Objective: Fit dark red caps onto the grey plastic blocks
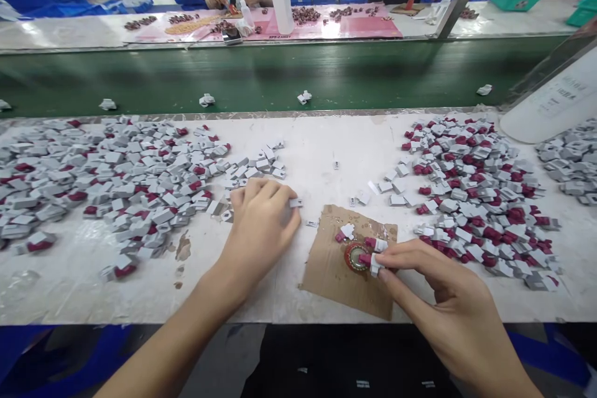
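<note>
My left hand (263, 224) is closed over the white table (308, 143), a small grey piece (296, 203) pinched at its fingertips. Between the thumb and forefinger of my right hand (433, 280) is a grey and maroon piece (374, 263); its maroon end is over a small round red-rimmed cap (356, 257). That cap lies on a brown cardboard square (326, 267). Two more grey and maroon pieces rest on the cardboard, one (346, 232) above the cap and one (377, 244) beside my right fingertips.
Heaps of grey and maroon parts lie left (116, 180) and right (476, 199). A large white bottle (550, 99) leans at the right. Beyond runs a green conveyor (252, 74) with scattered pieces; people work at a bench (420, 25) behind it.
</note>
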Available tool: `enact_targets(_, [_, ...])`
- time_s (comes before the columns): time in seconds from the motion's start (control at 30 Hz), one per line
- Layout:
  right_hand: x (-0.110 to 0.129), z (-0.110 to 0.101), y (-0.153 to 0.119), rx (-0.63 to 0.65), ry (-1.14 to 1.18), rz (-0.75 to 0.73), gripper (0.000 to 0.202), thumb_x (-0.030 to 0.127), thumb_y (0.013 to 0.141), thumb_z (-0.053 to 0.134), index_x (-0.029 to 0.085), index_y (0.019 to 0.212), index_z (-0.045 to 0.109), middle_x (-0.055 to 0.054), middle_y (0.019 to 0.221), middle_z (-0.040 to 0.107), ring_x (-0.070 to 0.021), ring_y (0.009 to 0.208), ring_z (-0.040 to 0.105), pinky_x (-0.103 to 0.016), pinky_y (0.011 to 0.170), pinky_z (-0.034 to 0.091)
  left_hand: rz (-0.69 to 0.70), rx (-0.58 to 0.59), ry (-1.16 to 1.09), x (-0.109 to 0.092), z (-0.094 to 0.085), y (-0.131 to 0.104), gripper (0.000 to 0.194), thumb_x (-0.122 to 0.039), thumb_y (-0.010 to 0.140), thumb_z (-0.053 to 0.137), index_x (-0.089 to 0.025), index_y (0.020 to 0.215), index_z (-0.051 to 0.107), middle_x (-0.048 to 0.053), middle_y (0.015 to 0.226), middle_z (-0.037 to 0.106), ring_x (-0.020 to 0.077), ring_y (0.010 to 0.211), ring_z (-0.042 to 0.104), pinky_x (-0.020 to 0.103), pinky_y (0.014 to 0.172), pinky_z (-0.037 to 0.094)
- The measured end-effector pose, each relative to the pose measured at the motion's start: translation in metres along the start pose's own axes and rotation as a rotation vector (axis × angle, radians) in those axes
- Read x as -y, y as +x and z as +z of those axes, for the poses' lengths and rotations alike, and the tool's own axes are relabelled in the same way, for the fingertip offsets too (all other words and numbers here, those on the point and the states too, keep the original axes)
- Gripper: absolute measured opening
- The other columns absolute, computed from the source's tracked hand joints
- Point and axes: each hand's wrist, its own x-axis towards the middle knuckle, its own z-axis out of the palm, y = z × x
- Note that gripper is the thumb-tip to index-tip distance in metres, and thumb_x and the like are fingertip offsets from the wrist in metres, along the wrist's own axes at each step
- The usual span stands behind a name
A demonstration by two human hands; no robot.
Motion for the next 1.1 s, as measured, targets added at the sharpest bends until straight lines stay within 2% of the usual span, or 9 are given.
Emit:
enact_targets(0.2, [-0.002,-0.009,0.005,-0.102,0.134,0.081,0.009,0.03,0.101,0.088,0.037,0.105,0.091,-0.004,0.107,0.085,-0.0243,0.102,0.081,-0.031,0.083,0.07,-0.026,0.059,-0.25,-0.007,-0.01,0.005,0.013,-0.026,0.101,0.063,-0.023,0.101,0.076,0.012,0.11,0.081,0.0403,0.117,0.067,0.057,0.102,0.048])
enact_targets(0.27, [-0.003,-0.009,0.012,-0.16,0.236,0.087,0.008,0.029,0.1,0.09,0.037,0.103,0.091,-0.003,0.105,0.085,-0.023,0.101,0.081,-0.031,0.086,0.07,-0.09,0.103,-0.481,-0.014,-0.015,0.007,0.011,-0.032,0.1,0.069,-0.024,0.104,0.076,0.011,0.113,0.081,0.0349,0.11,0.07,0.051,0.097,0.053])
enact_targets(0.37, [-0.001,-0.003,0.026,-0.233,0.401,0.113,0.006,0.03,0.098,0.092,0.035,0.102,0.091,-0.004,0.104,0.085,-0.0236,0.1,0.082,-0.034,0.085,0.071,-0.218,0.268,-0.908,-0.031,-0.014,0.009,0.02,-0.038,0.095,0.084,-0.024,0.106,0.076,0.008,0.109,0.082,0.0287,0.1,0.075,0.044,0.09,0.059])
enact_targets(0.47, [0.003,0.005,0.038,-0.266,0.565,0.177,0.007,0.035,0.095,0.095,0.032,0.099,0.09,-0.003,0.103,0.088,-0.0247,0.099,0.085,-0.038,0.088,0.072,-0.341,0.409,-1.297,-0.049,-0.006,0.013,0.037,-0.032,0.08,0.101,-0.021,0.1,0.072,0.005,0.098,0.081,0.0238,0.096,0.078,0.037,0.09,0.061])
enact_targets(0.53, [0.004,0.01,0.043,-0.277,0.647,0.213,0.011,0.037,0.093,0.096,0.03,0.098,0.089,-0.004,0.103,0.089,-0.0267,0.1,0.087,-0.043,0.093,0.073,-0.411,0.435,-1.455,-0.06,-0.001,0.016,0.045,-0.027,0.073,0.107,-0.02,0.098,0.07,0.004,0.099,0.08,0.0205,0.094,0.078,0.032,0.083,0.061])
enact_targets(0.63, [0.002,0.013,0.047,-0.295,0.691,0.229,0.016,0.039,0.092,0.096,0.029,0.099,0.086,-0.004,0.103,0.09,-0.0285,0.102,0.088,-0.051,0.099,0.073,-0.45,0.437,-1.546,-0.07,0.002,0.021,0.05,-0.024,0.067,0.11,-0.019,0.095,0.07,0.002,0.097,0.079,0.0165,0.083,0.075,0.025,0.066,0.055])
enact_targets(0.7, [-0.001,0.012,0.048,-0.308,0.705,0.225,0.016,0.039,0.091,0.096,0.029,0.1,0.086,-0.003,0.103,0.09,-0.027,0.101,0.088,-0.051,0.102,0.072,-0.443,0.441,-1.56,-0.074,0.001,0.023,0.052,-0.02,0.063,0.111,-0.019,0.094,0.071,0.002,0.097,0.08,0.0152,0.078,0.074,0.025,0.064,0.055])
enact_targets(0.87, [-0.004,0.008,0.051,-0.342,0.773,0.243,0.015,0.033,0.089,0.098,0.029,0.099,0.088,-0.001,0.101,0.089,-0.0235,0.101,0.086,-0.048,0.108,0.07,-0.419,0.469,-1.612,-0.077,0.001,0.024,0.035,-0.031,0.082,0.105,-0.017,0.1,0.078,0.005,0.092,0.082,0.017,0.084,0.08,0.029,0.083,0.063])
enact_targets(1.1, [0.005,0.01,0.05,-0.361,0.697,0.193,0.016,0.036,0.087,0.101,0.029,0.096,0.09,-0.003,0.1,0.088,-0.0218,0.099,0.085,-0.037,0.094,0.071,-0.422,0.508,-1.695,-0.08,0.01,0.023,0.036,-0.028,0.082,0.105,-0.016,0.112,0.088,0.007,0.099,0.085,0.0172,0.089,0.08,0.031,0.092,0.064])
